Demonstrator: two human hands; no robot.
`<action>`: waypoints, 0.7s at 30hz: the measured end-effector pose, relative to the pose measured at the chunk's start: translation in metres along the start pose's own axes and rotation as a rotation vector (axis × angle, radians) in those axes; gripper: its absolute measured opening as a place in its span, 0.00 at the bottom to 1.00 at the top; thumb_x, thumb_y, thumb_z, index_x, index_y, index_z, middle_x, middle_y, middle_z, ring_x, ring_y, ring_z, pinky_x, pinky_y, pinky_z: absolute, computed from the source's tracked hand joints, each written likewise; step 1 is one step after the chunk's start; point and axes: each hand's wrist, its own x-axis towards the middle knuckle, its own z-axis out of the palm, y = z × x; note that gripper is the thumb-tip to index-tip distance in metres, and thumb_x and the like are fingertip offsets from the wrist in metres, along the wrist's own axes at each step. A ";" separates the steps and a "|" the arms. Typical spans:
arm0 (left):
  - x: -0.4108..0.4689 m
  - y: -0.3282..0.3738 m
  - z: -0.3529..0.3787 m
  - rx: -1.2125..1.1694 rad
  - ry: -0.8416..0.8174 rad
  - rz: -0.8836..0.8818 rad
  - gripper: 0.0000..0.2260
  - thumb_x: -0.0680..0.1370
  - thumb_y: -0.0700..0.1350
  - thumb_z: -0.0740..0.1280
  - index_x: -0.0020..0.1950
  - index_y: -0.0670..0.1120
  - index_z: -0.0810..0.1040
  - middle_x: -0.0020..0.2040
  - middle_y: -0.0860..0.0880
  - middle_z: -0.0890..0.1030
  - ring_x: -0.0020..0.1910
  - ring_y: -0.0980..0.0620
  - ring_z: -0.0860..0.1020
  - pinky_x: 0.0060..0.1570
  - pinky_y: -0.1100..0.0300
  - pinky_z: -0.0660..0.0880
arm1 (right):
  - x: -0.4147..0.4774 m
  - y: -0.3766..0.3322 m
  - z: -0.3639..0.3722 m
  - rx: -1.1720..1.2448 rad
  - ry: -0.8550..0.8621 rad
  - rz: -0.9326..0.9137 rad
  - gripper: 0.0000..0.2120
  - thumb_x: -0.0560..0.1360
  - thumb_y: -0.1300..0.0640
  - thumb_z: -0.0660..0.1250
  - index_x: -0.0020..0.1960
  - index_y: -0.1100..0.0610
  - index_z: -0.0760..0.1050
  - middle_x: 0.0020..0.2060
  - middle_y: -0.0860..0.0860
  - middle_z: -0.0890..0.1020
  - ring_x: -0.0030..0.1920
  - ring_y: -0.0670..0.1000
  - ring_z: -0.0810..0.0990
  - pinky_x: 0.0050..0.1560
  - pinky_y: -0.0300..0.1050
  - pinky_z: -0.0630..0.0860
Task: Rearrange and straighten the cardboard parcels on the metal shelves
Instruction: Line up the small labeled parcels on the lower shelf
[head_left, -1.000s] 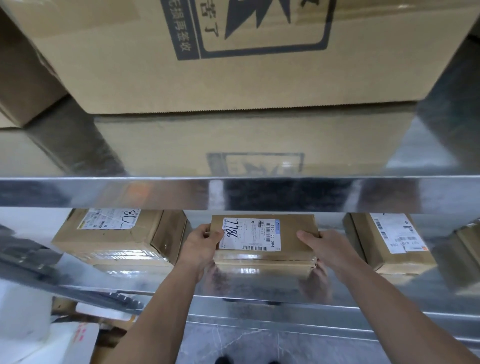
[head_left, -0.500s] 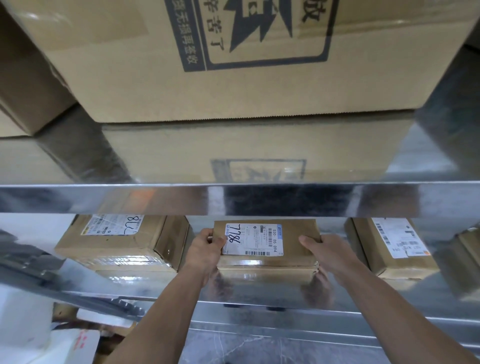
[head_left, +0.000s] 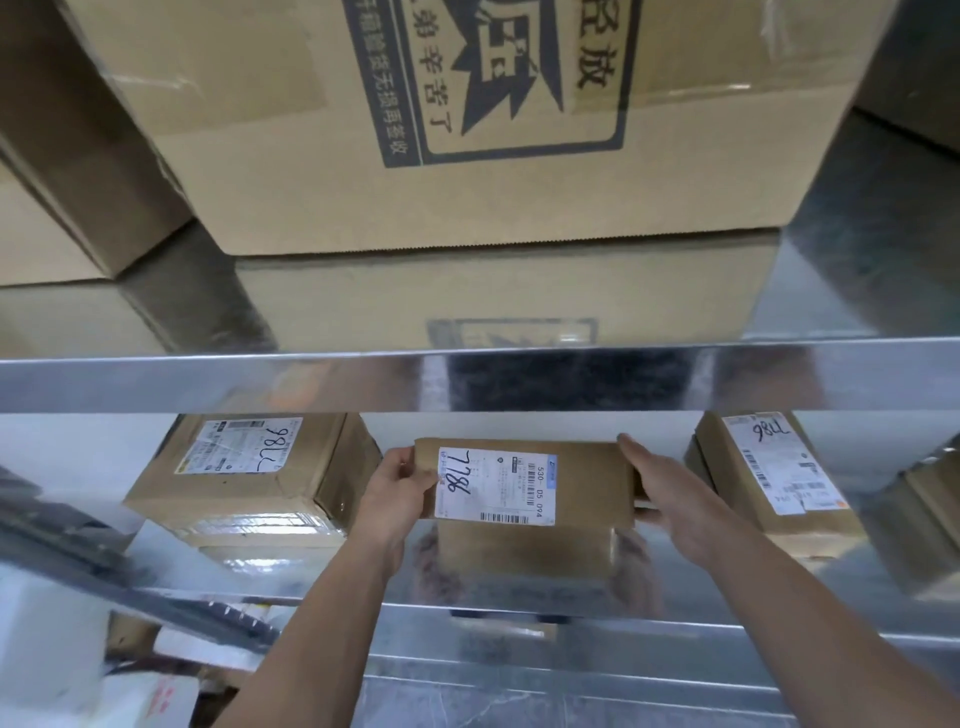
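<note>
Item: 7786 parcel (head_left: 582, 483), mid lower shelf (head_left: 519, 613), btwn L neighbour parcel (head_left: 249, 483) & R neighbour parcel (head_left: 769, 483), apart from both. L hand (head_left: 400, 493) & R hand (head_left: 670, 499) are gripping its ends, fingers curling round. Vs 1 s ago: it's tipping up, label now facing viewer. Repositioning prob. underway; not squared yet.

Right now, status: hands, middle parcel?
Left hand and right hand hold parcel 7786 by its ends. Lower shelf. Left neighbour, right neighbour apart from it; nothing blocking.
</note>
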 end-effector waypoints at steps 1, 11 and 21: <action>-0.002 0.002 -0.001 -0.005 -0.001 0.011 0.06 0.79 0.35 0.66 0.54 0.43 0.79 0.49 0.44 0.87 0.48 0.44 0.85 0.54 0.47 0.79 | 0.001 0.000 0.001 0.037 0.008 -0.002 0.16 0.84 0.43 0.61 0.55 0.55 0.77 0.52 0.53 0.83 0.54 0.53 0.81 0.67 0.55 0.74; -0.005 -0.005 0.006 -0.087 0.018 -0.051 0.14 0.77 0.53 0.69 0.58 0.47 0.75 0.53 0.48 0.82 0.51 0.47 0.80 0.54 0.50 0.76 | 0.001 0.005 0.007 -0.020 0.020 -0.011 0.18 0.83 0.47 0.65 0.65 0.58 0.67 0.57 0.57 0.77 0.55 0.54 0.79 0.53 0.53 0.79; 0.002 -0.009 0.018 0.102 0.086 -0.011 0.10 0.82 0.49 0.67 0.58 0.45 0.81 0.51 0.49 0.84 0.51 0.49 0.81 0.56 0.53 0.77 | 0.007 0.014 0.013 -0.243 0.128 -0.036 0.21 0.78 0.48 0.73 0.61 0.57 0.66 0.51 0.53 0.77 0.49 0.52 0.78 0.48 0.49 0.76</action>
